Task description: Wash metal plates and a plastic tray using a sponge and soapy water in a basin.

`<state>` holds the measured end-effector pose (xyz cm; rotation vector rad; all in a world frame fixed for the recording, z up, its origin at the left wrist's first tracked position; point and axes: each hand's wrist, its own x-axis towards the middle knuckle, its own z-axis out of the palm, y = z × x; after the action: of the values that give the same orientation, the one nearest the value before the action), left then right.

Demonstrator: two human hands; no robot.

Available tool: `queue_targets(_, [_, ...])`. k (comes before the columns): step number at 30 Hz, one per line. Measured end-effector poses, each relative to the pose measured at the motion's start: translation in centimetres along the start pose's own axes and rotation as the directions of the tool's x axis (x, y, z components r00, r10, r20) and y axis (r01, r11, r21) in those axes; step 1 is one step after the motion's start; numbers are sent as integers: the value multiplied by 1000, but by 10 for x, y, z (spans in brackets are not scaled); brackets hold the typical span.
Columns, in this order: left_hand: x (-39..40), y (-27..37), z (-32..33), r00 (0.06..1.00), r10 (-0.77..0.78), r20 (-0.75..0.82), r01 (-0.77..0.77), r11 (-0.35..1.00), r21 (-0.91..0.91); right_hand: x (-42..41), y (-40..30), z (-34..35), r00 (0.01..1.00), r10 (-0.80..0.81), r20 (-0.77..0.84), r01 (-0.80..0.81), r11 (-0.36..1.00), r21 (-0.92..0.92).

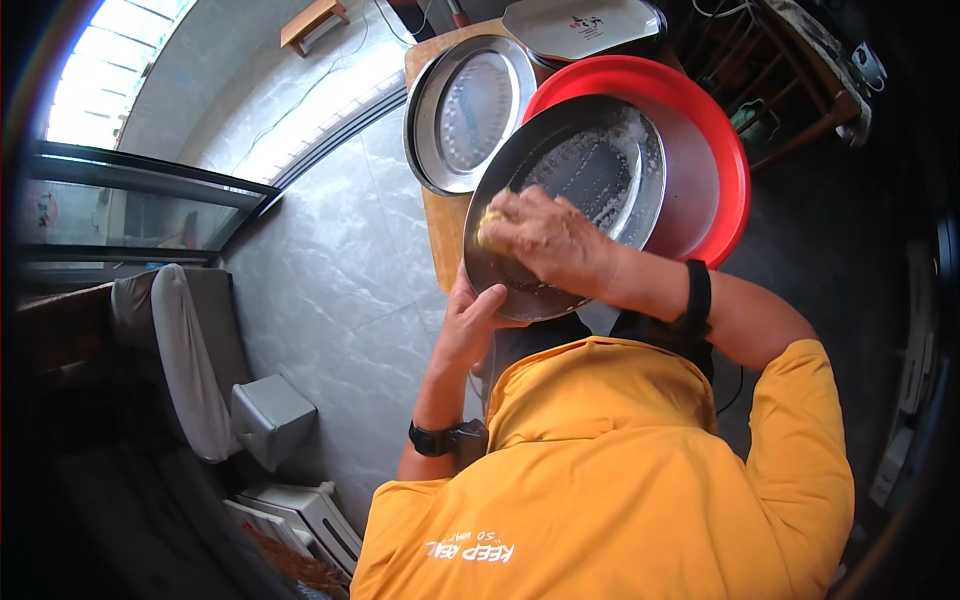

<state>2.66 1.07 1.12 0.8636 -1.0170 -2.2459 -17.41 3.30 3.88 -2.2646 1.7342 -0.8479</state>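
My left hand (478, 311) grips the near rim of a large oval metal pan (577, 169), thumb over the edge. The pan is tilted, and its inside bears white suds and droplets. Inside it, my right hand (551, 232) presses a yellowish sponge or scrubbing pad (493, 227) against the left part of the pan; the fingers hide part of the pad. Behind and under the pan stands a red plastic basin (731, 169). Left of the basin, nested oval metal pans (517, 71) rest on a wooden table (442, 247).
A stack of white trays (577, 26) sits on the table's far side. To the right is a wooden chair (814, 131). A small wooden stool (311, 22) stands beyond the sliding door track; a grey bin (274, 420) is on the floor at left.
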Motion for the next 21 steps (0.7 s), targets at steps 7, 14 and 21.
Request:
queue_targets(7, [0,2,2,1000,-10,26,9,999,41,18,102,-11,969,223,-108,-241,948,-206])
queue_targets(14, [-1,-1,-1,999,-28,-17,29,998,57,-5,31,-4,1000,26,-7,-27,990,-139])
queue_targets(21, [-2,1,4,1000,7,7,-7,997,71,-6,117,-18,974,185,-131,-222,895,-387])
